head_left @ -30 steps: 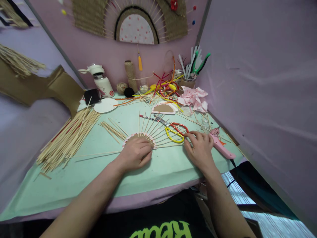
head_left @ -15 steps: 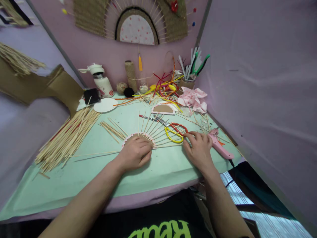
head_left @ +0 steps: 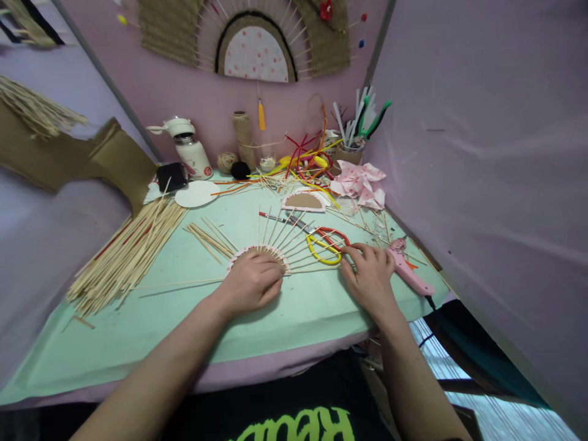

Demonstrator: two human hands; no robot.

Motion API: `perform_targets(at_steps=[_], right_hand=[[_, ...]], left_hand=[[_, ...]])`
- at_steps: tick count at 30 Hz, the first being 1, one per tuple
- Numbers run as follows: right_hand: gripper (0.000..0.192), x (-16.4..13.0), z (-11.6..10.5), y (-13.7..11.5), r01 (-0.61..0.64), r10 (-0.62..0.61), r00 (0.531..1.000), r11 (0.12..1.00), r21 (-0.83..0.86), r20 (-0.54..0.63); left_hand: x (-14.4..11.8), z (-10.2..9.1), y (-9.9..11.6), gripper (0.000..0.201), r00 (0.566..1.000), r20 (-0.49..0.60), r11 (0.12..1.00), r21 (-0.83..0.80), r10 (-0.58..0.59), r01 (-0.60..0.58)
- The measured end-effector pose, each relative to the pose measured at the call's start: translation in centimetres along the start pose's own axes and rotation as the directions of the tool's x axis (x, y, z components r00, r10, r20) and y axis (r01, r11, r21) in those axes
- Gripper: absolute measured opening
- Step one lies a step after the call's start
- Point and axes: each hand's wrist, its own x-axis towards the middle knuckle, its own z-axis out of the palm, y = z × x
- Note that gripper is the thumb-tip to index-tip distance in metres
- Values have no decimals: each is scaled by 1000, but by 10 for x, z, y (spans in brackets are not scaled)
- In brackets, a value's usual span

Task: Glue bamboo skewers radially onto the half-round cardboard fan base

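Centrally on the mint-green table cover (head_left: 184,318) lies a half-round card base (head_left: 257,252) with thin wooden sticks (head_left: 287,233) fanning out from its curved edge, and all positions below are given relative to that base. Left hand (head_left: 250,283) rests flat on top of the base, palm down, fingers loosely curled together and pressing it to the cover; nothing is gripped. Right hand (head_left: 370,275) lies to the right of the base, palm down, fingers slightly spread, fingertips touching the outer ends of the lowest sticks of the fan; whether one stick is pinched cannot be told. Just beyond the fan's right side lie scissors with red and yellow handles (head_left: 325,244), close to the right fingertips. Further right, just beside the right hand, lies a pink glue gun (head_left: 411,275). Well to the left of the base sits a large loose bundle of bamboo sticks (head_left: 126,254), with a smaller cluster (head_left: 209,239) between bundle and base. Behind the base lies a second half-round card piece (head_left: 303,201). Further behind, against the wall, stand a white bottle (head_left: 190,150), a twine spool (head_left: 242,136) and a cup of pipe cleaners (head_left: 351,147), with crumpled pink paper (head_left: 361,182) beside the cup.
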Motion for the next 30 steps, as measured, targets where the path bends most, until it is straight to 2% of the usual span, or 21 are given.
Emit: perform_targets(at_steps=[30], right_hand=[[30, 0, -1, -1, -1, 1, 1000, 1000, 14, -3]], left_hand=[[2, 1, 1, 18, 1000, 2, 1000, 19, 7, -7]])
